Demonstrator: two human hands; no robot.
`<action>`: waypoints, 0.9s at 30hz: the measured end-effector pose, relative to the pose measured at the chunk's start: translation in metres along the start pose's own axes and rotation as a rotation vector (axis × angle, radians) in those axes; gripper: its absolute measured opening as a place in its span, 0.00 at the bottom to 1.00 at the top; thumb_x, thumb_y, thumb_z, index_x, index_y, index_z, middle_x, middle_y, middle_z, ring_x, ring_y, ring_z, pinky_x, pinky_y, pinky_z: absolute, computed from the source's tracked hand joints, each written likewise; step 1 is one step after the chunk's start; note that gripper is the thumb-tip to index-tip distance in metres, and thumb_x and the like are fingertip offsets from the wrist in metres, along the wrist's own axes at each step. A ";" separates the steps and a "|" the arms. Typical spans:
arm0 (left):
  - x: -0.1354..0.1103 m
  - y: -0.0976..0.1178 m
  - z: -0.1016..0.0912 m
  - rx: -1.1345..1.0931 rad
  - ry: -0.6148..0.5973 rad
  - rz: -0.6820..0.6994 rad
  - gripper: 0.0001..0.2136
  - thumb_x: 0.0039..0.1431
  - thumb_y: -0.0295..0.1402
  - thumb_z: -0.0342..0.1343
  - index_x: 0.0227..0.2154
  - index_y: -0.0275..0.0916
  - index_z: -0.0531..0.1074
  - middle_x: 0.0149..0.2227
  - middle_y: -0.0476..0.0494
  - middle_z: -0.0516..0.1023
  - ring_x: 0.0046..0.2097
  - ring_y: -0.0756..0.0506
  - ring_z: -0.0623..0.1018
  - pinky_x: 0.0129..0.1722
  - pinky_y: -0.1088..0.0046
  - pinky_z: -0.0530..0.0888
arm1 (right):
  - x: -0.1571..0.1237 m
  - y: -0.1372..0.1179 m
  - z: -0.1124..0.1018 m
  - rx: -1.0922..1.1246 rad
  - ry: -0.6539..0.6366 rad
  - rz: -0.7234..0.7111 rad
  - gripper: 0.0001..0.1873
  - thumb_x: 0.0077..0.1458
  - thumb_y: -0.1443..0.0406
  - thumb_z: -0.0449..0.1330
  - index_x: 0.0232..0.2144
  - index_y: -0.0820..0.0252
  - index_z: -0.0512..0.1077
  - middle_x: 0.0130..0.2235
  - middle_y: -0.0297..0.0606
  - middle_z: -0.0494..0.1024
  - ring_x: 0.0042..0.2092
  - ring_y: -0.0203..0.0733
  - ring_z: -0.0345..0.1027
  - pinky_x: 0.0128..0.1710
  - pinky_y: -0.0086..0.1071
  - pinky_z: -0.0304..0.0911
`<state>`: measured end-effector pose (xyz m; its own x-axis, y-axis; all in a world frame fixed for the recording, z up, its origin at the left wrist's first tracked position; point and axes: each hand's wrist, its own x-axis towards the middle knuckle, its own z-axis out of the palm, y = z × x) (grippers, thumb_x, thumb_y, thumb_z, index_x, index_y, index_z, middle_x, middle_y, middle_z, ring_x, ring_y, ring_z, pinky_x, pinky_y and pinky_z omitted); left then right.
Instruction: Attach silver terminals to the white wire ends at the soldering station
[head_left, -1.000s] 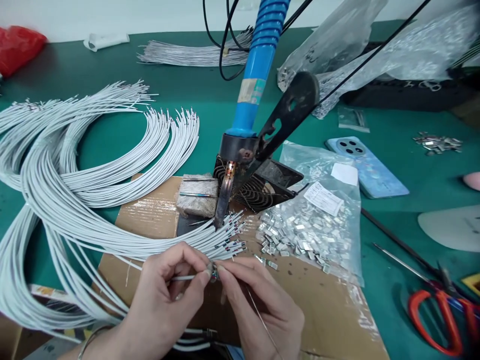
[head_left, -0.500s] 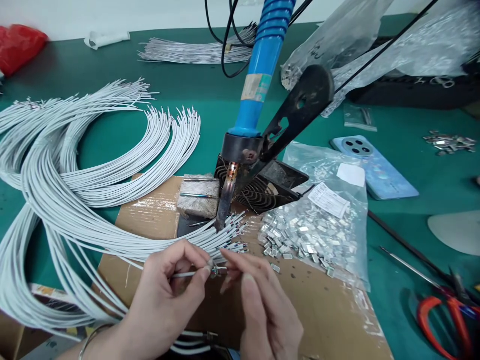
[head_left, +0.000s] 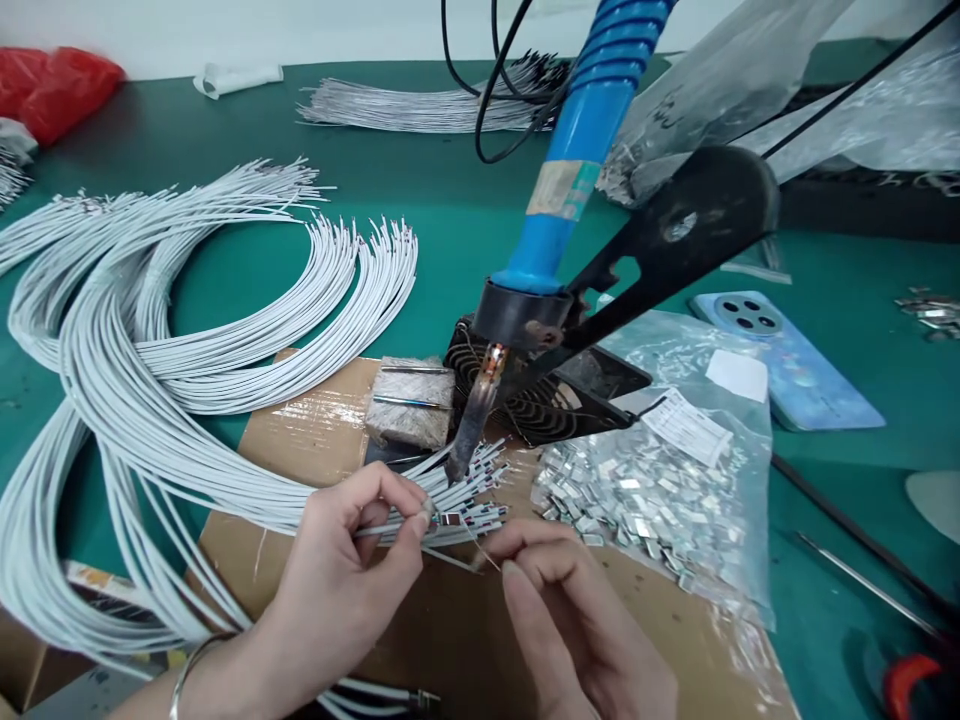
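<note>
My left hand (head_left: pixel 356 575) pinches a white cable just behind a small metal connector (head_left: pixel 448 519) at its end. Between the thumb and forefinger of my right hand (head_left: pixel 581 610) is a thin wire (head_left: pixel 486 552), which looks like solder; its upper end comes close to the connector, and I cannot tell if they touch. Above my hands, a blue-handled soldering iron (head_left: pixel 546 235) hangs tip down in a black holder (head_left: pixel 679 225). Its dark tip is just above the ends of a thick bundle of white cables (head_left: pixel 172 430).
A worn pad (head_left: pixel 411 415) with metal strips and a black fan (head_left: pixel 480 375) stand behind the tip. To the right lie a bag of metal shells (head_left: pixel 637 495), a blue phone (head_left: pixel 795 365) and a red-handled tool (head_left: pixel 911 685). Cardboard (head_left: pixel 675 650) covers the green table (head_left: pixel 450 240).
My right hand has drawn back from the connector to the right, and the thin wire now shows in its fingers. The connector has moved slightly up and right. The camera view has shifted.
</note>
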<state>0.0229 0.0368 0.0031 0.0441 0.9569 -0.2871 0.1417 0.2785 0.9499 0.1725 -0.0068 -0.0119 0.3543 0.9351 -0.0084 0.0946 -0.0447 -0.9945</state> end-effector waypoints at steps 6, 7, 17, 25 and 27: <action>0.006 0.005 0.002 0.038 -0.004 0.038 0.06 0.62 0.27 0.60 0.28 0.39 0.72 0.32 0.49 0.79 0.28 0.52 0.72 0.25 0.79 0.61 | 0.000 0.001 0.005 0.120 -0.023 0.085 0.12 0.65 0.66 0.66 0.27 0.55 0.73 0.52 0.42 0.84 0.52 0.45 0.82 0.55 0.32 0.75; 0.007 0.006 0.003 0.044 -0.001 0.045 0.06 0.62 0.26 0.60 0.28 0.39 0.72 0.32 0.49 0.79 0.28 0.52 0.73 0.25 0.79 0.62 | 0.000 0.001 0.005 0.146 -0.029 0.105 0.12 0.65 0.67 0.66 0.28 0.54 0.73 0.51 0.42 0.85 0.52 0.44 0.83 0.54 0.31 0.76; 0.013 0.011 0.007 0.084 0.057 0.084 0.06 0.62 0.26 0.59 0.29 0.40 0.73 0.34 0.49 0.81 0.28 0.53 0.75 0.24 0.80 0.63 | 0.010 -0.001 0.004 0.203 -0.025 0.139 0.13 0.65 0.69 0.64 0.26 0.55 0.73 0.50 0.43 0.88 0.51 0.45 0.85 0.54 0.32 0.78; 0.017 0.017 0.008 0.108 0.059 0.091 0.06 0.60 0.27 0.60 0.28 0.40 0.73 0.31 0.47 0.82 0.25 0.52 0.69 0.22 0.79 0.61 | 0.013 -0.004 0.003 0.167 -0.022 0.152 0.13 0.64 0.67 0.66 0.26 0.55 0.74 0.52 0.44 0.87 0.52 0.48 0.85 0.54 0.35 0.79; 0.017 0.017 0.007 0.111 0.061 0.087 0.05 0.61 0.28 0.60 0.29 0.40 0.73 0.32 0.47 0.82 0.24 0.52 0.66 0.21 0.78 0.59 | 0.013 -0.006 0.003 0.175 -0.025 0.149 0.13 0.65 0.67 0.65 0.27 0.55 0.74 0.52 0.44 0.87 0.52 0.47 0.84 0.55 0.35 0.78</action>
<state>0.0335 0.0573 0.0131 0.0012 0.9812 -0.1930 0.2481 0.1867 0.9506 0.1738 0.0067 -0.0067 0.3289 0.9312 -0.1573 -0.1205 -0.1239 -0.9850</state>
